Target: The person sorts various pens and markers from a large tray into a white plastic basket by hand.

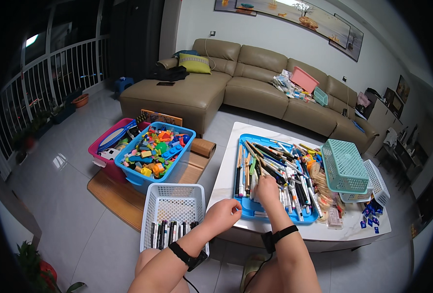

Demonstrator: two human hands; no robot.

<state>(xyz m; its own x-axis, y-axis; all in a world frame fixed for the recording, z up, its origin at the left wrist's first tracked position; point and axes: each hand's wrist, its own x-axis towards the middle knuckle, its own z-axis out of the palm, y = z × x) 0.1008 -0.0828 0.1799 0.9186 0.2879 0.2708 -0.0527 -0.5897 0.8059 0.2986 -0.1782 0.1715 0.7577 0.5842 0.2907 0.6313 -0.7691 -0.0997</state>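
A blue plastic tray on the low table holds a large pile of markers and pens and several wooden pencils. My right hand reaches into the front left of the pile, its fingertips down among the pens; whether it grips one is hidden. My left hand hovers by the tray's near left corner, thumb and fingers curled towards each other, with nothing seen between them. Below and left of it stands a white perforated basket, where several markers stand in a row at the near end.
Green and white baskets are stacked at the marble-look table's right, beside bagged snacks and small blue packets. Left on the floor are a blue toy bin and a pink bin. A sofa stands behind.
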